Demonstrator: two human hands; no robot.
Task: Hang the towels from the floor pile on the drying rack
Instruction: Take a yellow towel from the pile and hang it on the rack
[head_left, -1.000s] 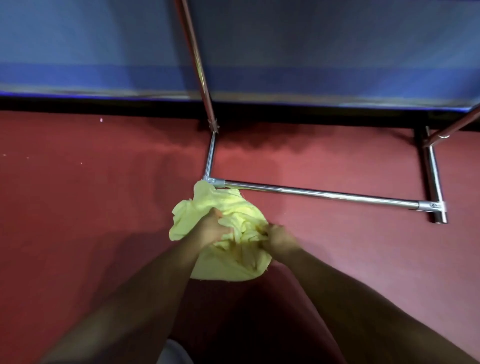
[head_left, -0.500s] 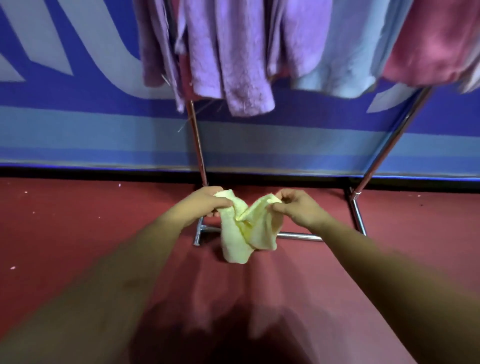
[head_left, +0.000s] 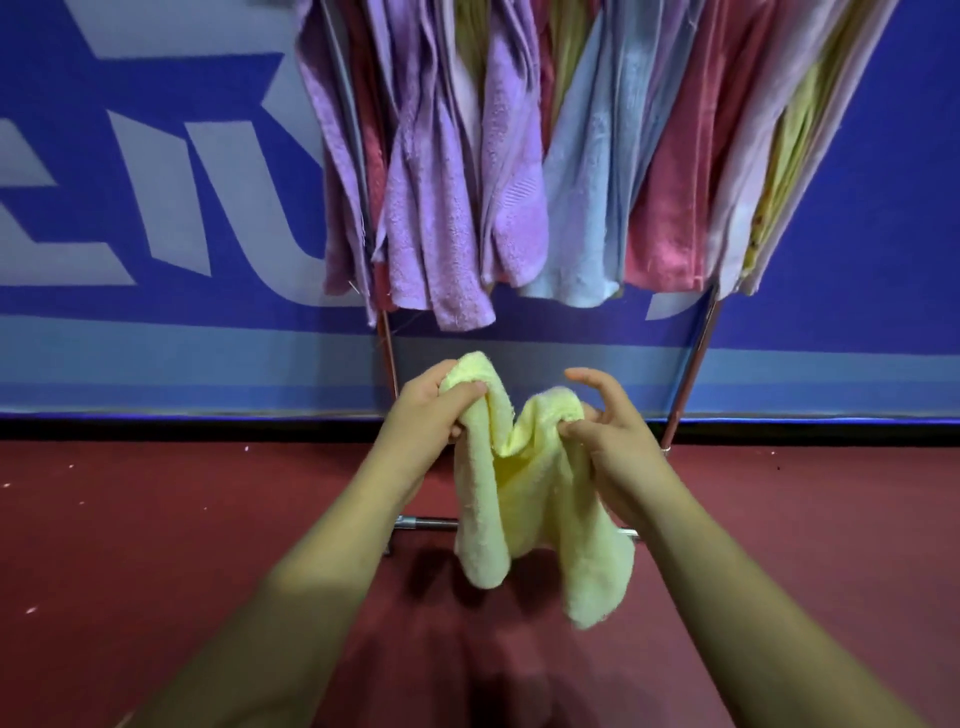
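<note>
My left grip (head_left: 431, 410) is curled round one bunched top corner of the towel (head_left: 530, 499). My right grip (head_left: 608, 436) pinches the other corner with thumb and lower fingers, forefinger lifted free. The towel sags between them in mid-air, above the floor (head_left: 156, 545) and below the hung towels (head_left: 431, 208) on the rack (head_left: 696, 353). To do this well, I'd draw the grips apart until the top edge runs flat, then pick a gap on that crowded rack before lifting, so it drapes evenly instead of wadding up.
</note>
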